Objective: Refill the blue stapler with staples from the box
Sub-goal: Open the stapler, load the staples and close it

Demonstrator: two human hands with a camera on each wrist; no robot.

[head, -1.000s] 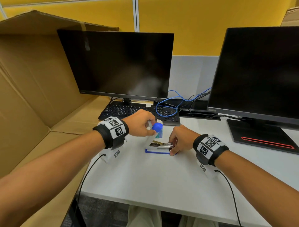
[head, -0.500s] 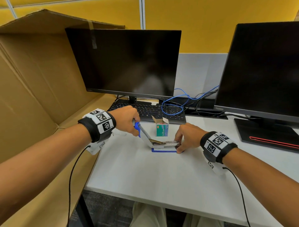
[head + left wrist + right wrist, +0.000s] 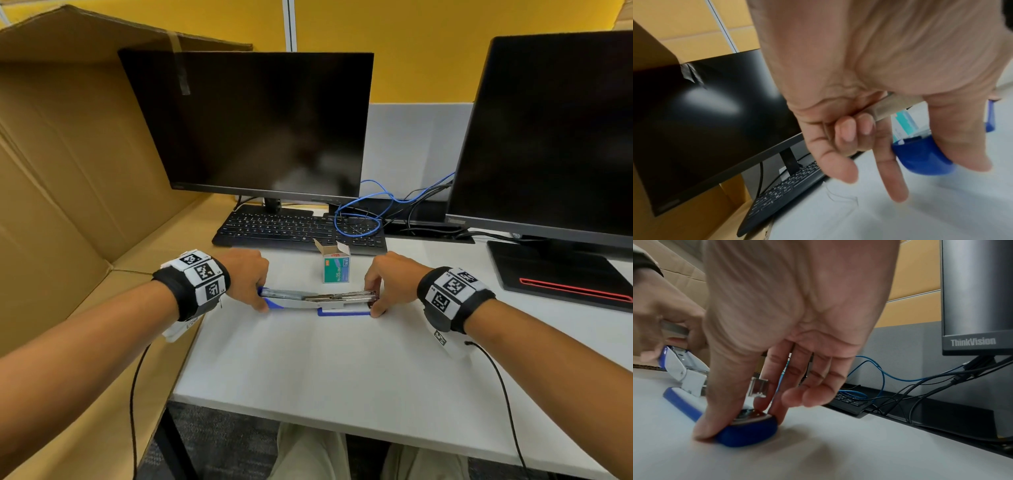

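The blue stapler [image 3: 322,301] lies swung open, almost flat, on the white desk [image 3: 325,370]. My left hand [image 3: 262,299] pinches its blue lid end [image 3: 920,155] between thumb and forefinger, low over the desk. My right hand [image 3: 375,305] grips the front end of the blue base [image 3: 748,433] with thumb and fingers and holds it down. The metal staple channel [image 3: 342,297] shows between the hands. The green staple box [image 3: 336,269] stands upright just behind the stapler with its top flaps open; what is inside it is hidden.
A black keyboard [image 3: 298,233] and a coil of blue cable [image 3: 356,222] lie behind the box. Two dark monitors [image 3: 253,126] stand at the back, the right one's flat base [image 3: 555,270] near my right wrist. Cardboard sheets [image 3: 68,171] wall off the left side.
My left hand has swung the stapler's lid from upright over to the left and down, so the stapler now lies open nearly flat. The right hand stayed on the base.
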